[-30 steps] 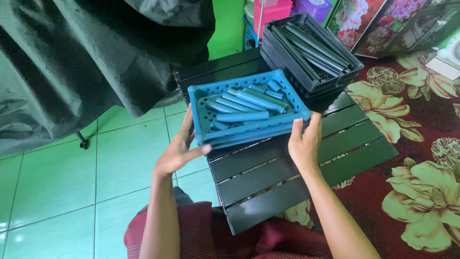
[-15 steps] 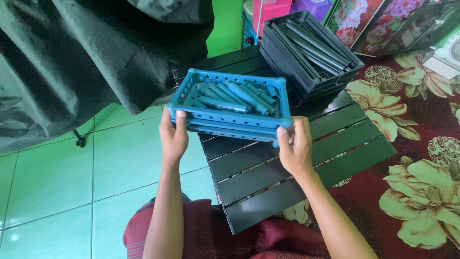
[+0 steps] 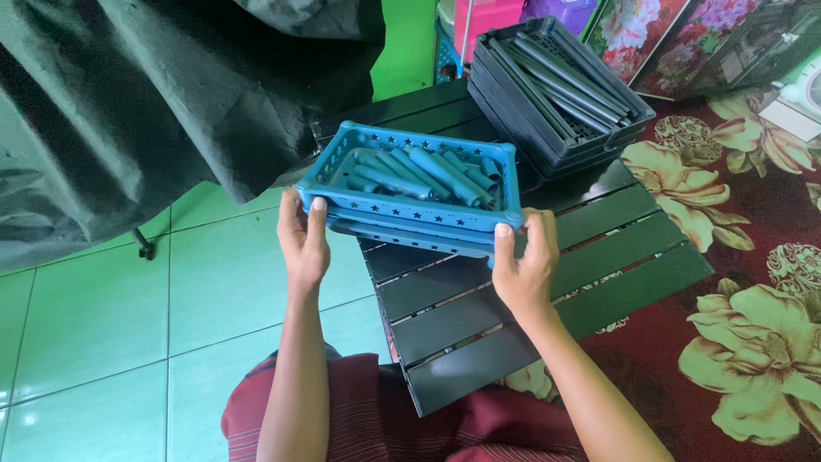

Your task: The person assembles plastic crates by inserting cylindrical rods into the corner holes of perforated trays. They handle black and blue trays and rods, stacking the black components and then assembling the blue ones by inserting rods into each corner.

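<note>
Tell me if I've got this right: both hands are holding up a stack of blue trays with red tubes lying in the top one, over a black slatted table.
Not quite: the tubes are blue, not red, as the head view shows. The rest holds: the left hand and right hand hold the stack of blue trays over the black slatted table.

Two basket stacks (image 3: pixel 410 192) (one blue, one black (image 3: pixel 560 81))
</note>
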